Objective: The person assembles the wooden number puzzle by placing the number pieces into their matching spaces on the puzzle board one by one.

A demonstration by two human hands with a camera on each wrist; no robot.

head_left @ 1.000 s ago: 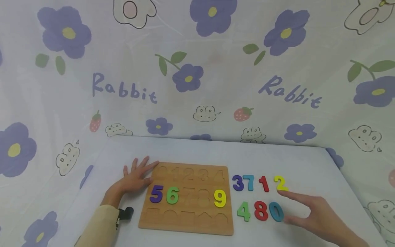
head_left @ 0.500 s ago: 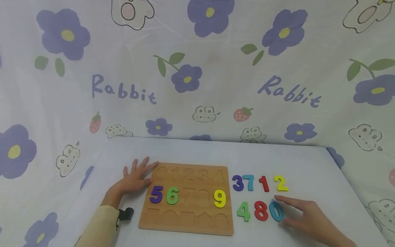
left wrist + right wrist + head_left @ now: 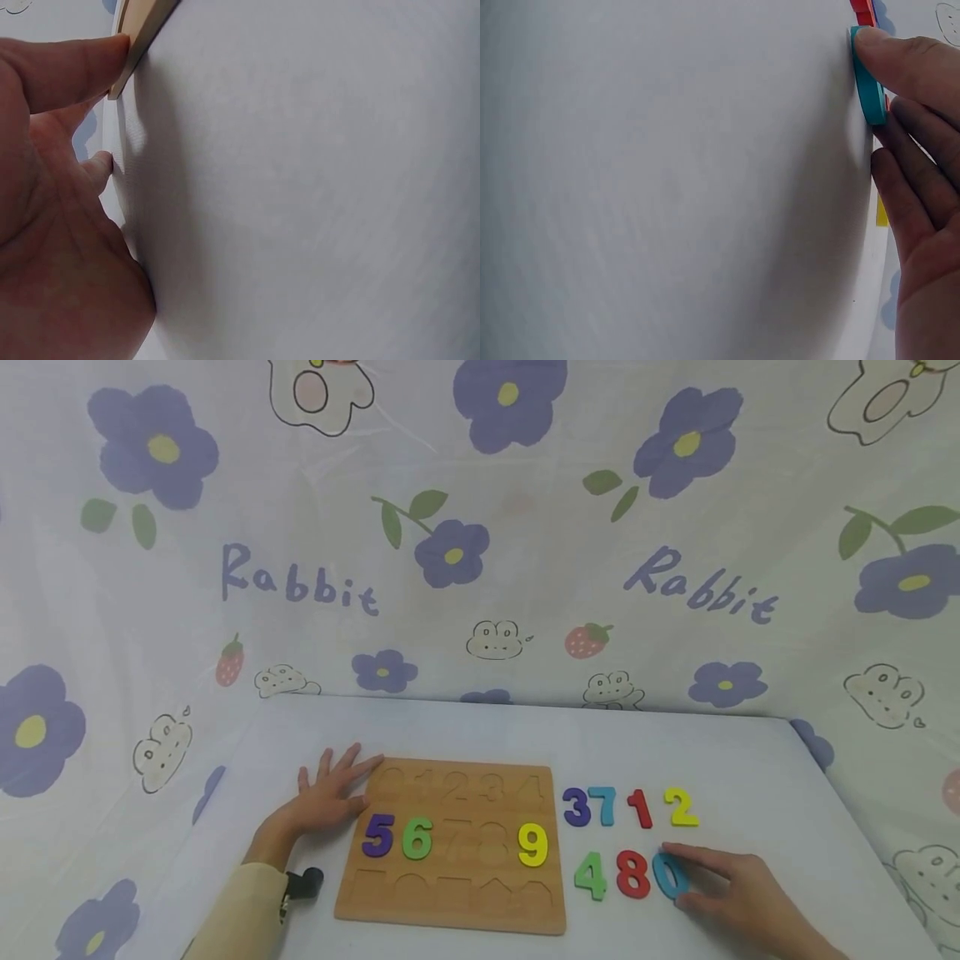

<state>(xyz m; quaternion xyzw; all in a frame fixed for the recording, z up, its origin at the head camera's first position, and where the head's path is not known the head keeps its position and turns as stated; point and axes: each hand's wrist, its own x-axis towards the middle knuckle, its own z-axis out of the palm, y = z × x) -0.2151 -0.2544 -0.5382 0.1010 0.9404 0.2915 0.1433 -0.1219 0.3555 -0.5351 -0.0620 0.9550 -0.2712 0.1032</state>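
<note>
A white desk (image 3: 465, 731) carries a wooden board (image 3: 442, 916), the reference for all places. A white cloth (image 3: 540, 593), printed with purple flowers and "Rabbit", hangs beyond the board. Purple 5 (image 3: 378, 837), green 6 (image 3: 417, 843) and yellow 9 (image 3: 533, 839) occupy the board's middle row.

Right hand (image 3: 731, 893): the grip pinches the blue 0 (image 3: 657, 878), which lies on the desk to the right of the board, past the red 8 (image 3: 633, 874). Left hand (image 3: 326, 797): the grip is spread and holds nothing, thumb against the board's left edge.

Change from one second earlier: the right index fingertip, then at the yellow 2 (image 3: 681, 810), is now at the blue 0; the left hand remains beside the board
</note>
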